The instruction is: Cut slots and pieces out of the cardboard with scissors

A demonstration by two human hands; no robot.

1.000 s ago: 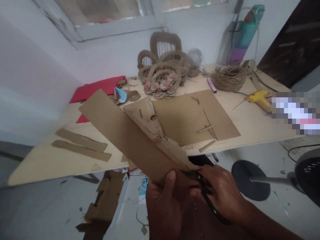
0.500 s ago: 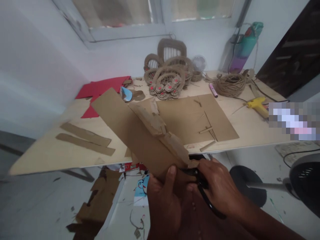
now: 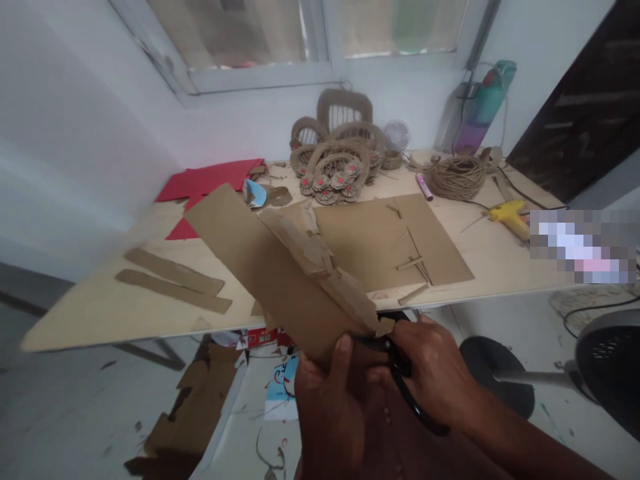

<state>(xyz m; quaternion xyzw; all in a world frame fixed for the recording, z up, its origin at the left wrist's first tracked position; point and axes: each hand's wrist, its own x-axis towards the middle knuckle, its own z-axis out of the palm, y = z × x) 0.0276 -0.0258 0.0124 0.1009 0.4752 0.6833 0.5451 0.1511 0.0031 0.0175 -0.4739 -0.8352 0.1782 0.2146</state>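
Observation:
My left hand (image 3: 327, 407) is closed on the near end of a long brown cardboard strip (image 3: 260, 273), thumb on top; the strip slants up and away to the left over the table edge. A torn, curled paper layer (image 3: 325, 273) peels off its right side. Just to the right, my right hand (image 3: 435, 373) grips black scissors (image 3: 400, 377) whose blades meet the cardboard's near right edge.
The wooden table (image 3: 90, 307) holds two cardboard strips (image 3: 173, 283), a flat cardboard sheet (image 3: 380, 237), red paper (image 3: 205, 180), woven baskets (image 3: 335, 157), a twine coil (image 3: 455, 177) and a yellow glue gun (image 3: 510, 215). Cardboard scraps (image 3: 195, 407) lie on the floor; a fan (image 3: 605, 363) stands at the right.
The peeled paper layer has curled up narrower along the strip. Both hands hold their grips; the view has tilted slightly, so the table sits lower in frame.

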